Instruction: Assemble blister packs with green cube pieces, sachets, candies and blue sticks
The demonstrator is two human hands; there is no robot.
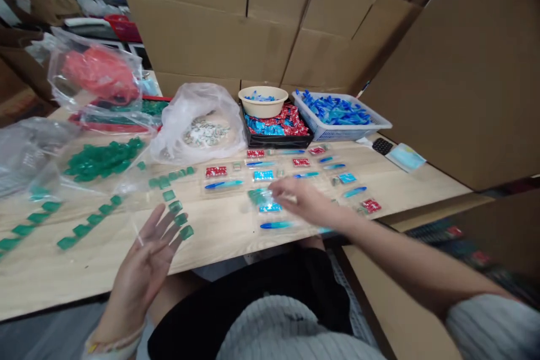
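Your right hand [300,200] bunches its fingers by a green piece [256,197] at a clear pack [255,217]; I cannot tell if they pinch. Your left hand [145,264] spreads its fingers at green blocks [186,232]. Filling packs, it seems; seating pieces calls for precision.

- There was one left hand [145,261] and one right hand [301,199].
- Five red packets [216,171] lay singly.
- Three blue packets [264,175] did too.
- At least eight blue pens [223,184] lay singly.
- At least sixteen green squares [37,217] lay in rows.
- One cream bowl [264,109], one black tray [278,142].
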